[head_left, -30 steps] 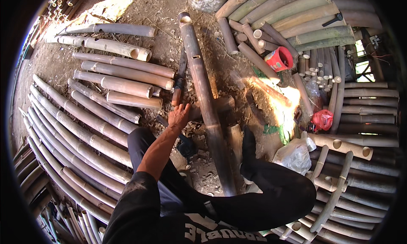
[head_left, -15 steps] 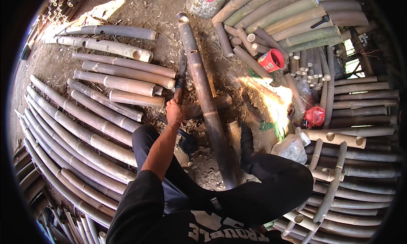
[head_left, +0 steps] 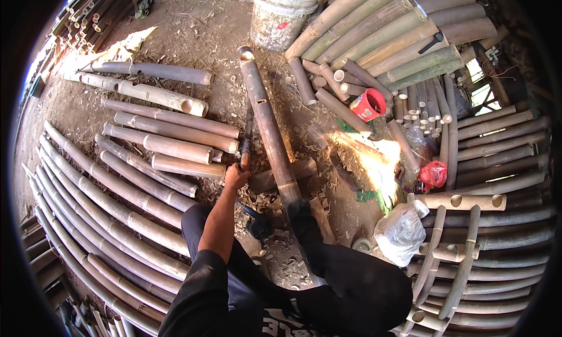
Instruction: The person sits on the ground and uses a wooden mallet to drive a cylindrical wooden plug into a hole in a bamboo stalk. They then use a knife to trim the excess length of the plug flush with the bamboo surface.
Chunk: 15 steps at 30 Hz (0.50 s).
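My left hand [head_left: 235, 176] is closed round the wooden handle of a machete [head_left: 246, 152], whose dark blade points away from me. Just right of it lies a long brown bamboo pole [head_left: 270, 123], with a hole near its far end and a small slot further down. The pole crosses a short log [head_left: 304, 169]. My right leg [head_left: 351, 272], in black, bends over the near part of the pole, and its dark foot [head_left: 300, 208] rests against it. My right hand is out of view. A black tool [head_left: 257, 224], of a kind I cannot make out, lies near my left knee.
Cut bamboo lengths [head_left: 175, 129] and long poles [head_left: 134, 187] lie on the left. More bamboo [head_left: 374, 41] is stacked at the far right, near a white bucket [head_left: 281, 21] and a red container [head_left: 369, 104]. A plastic bag [head_left: 401, 231] sits at right; shavings litter the ground.
The view has tilted, so the scene sits lower. My right foot has moved left from beside the bamboo pole onto it. My left hand stays on the machete handle.
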Tool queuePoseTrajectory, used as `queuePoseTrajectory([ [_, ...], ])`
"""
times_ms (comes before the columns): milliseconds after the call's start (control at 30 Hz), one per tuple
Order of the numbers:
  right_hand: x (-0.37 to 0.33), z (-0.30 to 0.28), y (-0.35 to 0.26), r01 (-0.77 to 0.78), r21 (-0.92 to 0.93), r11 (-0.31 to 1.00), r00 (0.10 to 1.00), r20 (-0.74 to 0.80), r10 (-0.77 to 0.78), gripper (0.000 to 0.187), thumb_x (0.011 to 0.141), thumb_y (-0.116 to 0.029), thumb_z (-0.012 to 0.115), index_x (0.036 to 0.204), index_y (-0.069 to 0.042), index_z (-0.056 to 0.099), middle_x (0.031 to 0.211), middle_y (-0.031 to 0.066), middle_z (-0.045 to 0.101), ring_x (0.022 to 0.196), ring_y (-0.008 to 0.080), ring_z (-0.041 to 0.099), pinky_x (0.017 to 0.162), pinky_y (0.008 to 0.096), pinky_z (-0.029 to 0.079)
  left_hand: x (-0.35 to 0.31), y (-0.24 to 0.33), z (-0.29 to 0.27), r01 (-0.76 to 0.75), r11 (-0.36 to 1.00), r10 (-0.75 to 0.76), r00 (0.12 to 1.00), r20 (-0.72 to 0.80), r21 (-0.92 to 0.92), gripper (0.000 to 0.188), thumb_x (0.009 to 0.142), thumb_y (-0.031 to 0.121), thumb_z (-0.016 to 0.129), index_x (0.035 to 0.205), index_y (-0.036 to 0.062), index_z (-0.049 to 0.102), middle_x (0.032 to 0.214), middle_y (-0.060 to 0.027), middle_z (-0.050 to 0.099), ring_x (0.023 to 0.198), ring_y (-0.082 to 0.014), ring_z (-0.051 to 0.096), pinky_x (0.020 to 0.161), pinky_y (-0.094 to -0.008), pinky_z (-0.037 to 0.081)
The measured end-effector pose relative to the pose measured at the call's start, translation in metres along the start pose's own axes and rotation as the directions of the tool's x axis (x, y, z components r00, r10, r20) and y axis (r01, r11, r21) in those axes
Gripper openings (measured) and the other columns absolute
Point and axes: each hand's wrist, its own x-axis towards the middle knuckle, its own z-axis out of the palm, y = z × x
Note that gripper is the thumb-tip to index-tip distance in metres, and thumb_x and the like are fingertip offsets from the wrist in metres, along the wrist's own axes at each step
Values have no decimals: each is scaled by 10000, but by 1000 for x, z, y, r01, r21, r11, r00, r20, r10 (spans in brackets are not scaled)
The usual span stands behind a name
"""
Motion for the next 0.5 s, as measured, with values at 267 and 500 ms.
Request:
queuePoseTrajectory([
  [267, 74, -35, -104, 269, -227, 936, 958, -37, -284, 423, 882, -223, 630, 1220, 18, 548, 1013, 215, 654, 930, 364, 648, 813, 439, 509, -84, 65, -7, 236, 231, -11, 971, 240, -944, 430, 1002, 481, 359, 967, 73, 488, 774, -63, 489, 646, -190, 509, 612, -365, 471],
  [500, 107, -25, -325, 463, 533, 708, 580, 422, -697, 440, 960, -225, 582, 1321, 10, 494, 1027, 88, 663, 838, 127, 616, 707, 260, 505, -194, 121, 0, 3, 346, 203, 976, 78, -938, 579, 943, 440, 543, 1267, -32, 457, 1141, -104, 552, 853, -166, 556, 781, -329, 504],
])
